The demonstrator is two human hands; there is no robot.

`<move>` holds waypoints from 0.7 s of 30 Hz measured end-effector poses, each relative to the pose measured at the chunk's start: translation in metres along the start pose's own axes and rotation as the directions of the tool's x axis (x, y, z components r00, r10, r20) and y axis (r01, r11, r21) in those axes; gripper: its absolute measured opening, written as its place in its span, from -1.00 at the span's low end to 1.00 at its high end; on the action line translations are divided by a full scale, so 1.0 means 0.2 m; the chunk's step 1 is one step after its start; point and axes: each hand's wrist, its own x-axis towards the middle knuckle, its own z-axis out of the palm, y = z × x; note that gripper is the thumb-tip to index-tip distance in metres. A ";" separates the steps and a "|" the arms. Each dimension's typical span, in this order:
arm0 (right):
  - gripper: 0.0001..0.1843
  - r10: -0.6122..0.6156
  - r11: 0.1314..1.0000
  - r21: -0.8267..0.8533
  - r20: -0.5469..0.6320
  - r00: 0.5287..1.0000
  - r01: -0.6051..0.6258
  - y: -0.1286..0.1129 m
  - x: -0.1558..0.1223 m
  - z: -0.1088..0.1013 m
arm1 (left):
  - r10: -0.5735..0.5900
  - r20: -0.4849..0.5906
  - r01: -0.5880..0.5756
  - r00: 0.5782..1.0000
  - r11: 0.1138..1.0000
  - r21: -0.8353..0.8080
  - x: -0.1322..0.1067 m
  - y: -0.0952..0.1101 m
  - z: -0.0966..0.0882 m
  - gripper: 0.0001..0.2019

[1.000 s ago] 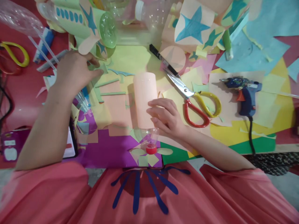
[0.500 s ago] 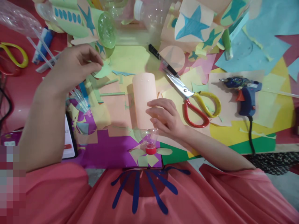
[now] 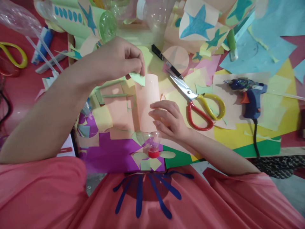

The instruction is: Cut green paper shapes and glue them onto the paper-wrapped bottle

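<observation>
A plastic bottle with a red cap [image 3: 153, 152] lies near the table's front edge, its cap end towards me. Peach paper [image 3: 148, 105] is wrapped around its body. My left hand [image 3: 130, 60] is closed in a pinch on a light green paper piece [image 3: 139, 79], which overlaps the far end of the wrapped bottle in view. Whether the piece touches the wrap, I cannot tell. My right hand [image 3: 170, 120] rests against the bottle's right side, fingers apart and loosely bent, their tips on the peach paper.
Scissors [image 3: 189, 93] and a black pen [image 3: 166, 62] lie right of the bottle. Farther right is a blue glue gun [image 3: 252, 97] with its cord. Star-decorated paper pieces [image 3: 197, 24] and clear bottles [image 3: 154, 19] stand at the back. Paper scraps [image 3: 119, 111] cover the middle.
My left hand has moved right from the scraps on the left to above the bottle's far end, carrying the green paper piece. My right hand and the bottle have stayed put.
</observation>
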 end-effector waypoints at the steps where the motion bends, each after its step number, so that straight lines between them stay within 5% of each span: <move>1: -0.67 0.001 1.000 -0.009 0.004 1.000 -0.001 0.00 0.00 0.00 | -0.013 0.076 0.015 0.997 1.000 -0.022 0.01 0.02 0.00 -0.31; 21: -0.79 -0.035 0.998 -0.061 -0.048 0.998 0.032 -0.02 0.02 0.01 | -0.164 0.096 0.163 0.982 0.986 0.016 0.04 0.18 0.01 -0.38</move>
